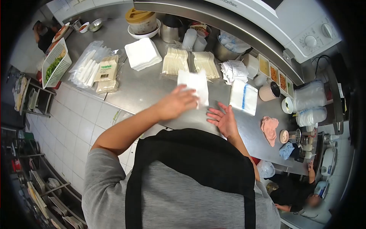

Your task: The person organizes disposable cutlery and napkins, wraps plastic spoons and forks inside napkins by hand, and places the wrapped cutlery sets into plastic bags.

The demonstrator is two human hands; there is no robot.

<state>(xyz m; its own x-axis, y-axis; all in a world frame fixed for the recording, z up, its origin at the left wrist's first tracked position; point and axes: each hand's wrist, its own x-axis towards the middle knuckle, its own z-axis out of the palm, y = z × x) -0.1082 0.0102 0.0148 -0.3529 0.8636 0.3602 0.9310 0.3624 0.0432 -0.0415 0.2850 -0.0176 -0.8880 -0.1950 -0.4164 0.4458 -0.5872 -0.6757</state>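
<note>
A white napkin (198,86) is over the steel counter, in front of two bunches of wooden cutlery (175,61) (206,64). My left hand (179,102) is at the napkin's left side, its fingers blurred by motion; whether they grip it cannot be made out. To the right and a little nearer to me, my right hand (222,119) is held palm up with its fingers apart and nothing in it. A stack of white napkins (143,53) lies behind and to the left. A folded white pack with a blue stripe (243,97) lies right of my right hand.
Packaged cutlery (107,72) and a green-filled basket (56,63) stand left. Along the back are a yellow-lidded tub (140,21) and a metal pot (228,47). A pink cloth (269,130) lies right. One person (293,191) is at lower right, another (44,36) at upper left.
</note>
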